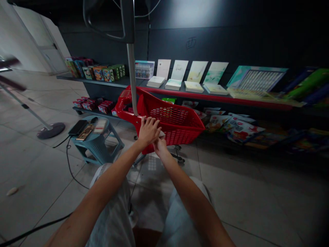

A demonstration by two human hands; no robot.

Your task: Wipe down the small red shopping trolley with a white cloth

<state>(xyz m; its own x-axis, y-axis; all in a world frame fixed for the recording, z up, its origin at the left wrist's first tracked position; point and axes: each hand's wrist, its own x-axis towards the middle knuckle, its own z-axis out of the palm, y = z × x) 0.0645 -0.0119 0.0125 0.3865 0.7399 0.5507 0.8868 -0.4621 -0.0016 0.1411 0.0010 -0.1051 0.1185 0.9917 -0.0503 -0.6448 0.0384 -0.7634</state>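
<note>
Both my hands meet in front of a small red plastic shopping cart (pixel 177 132) with perforated basket walls. My left hand (pixel 149 130) lies palm down against the near side of the cart, its fingers spread a little and pointing away from me. Just right of it and lower, my right hand (pixel 159 144) is closed around a small white thing (pixel 161 134); most of it is hidden, so I cannot tell its kind. The two hands touch or overlap. The red cart handle (pixel 124 101) is to their left.
A blue stool (pixel 96 145) holds phone-like devices, with cables on the floor. A metal pole (pixel 131 68) rises before the cart. Behind it, shelves carry small boxes (pixel 102 72), white booklets (pixel 193 86), pen sets (pixel 259 79) and snack bags (pixel 244 130). A round stand base (pixel 51 130) stands left.
</note>
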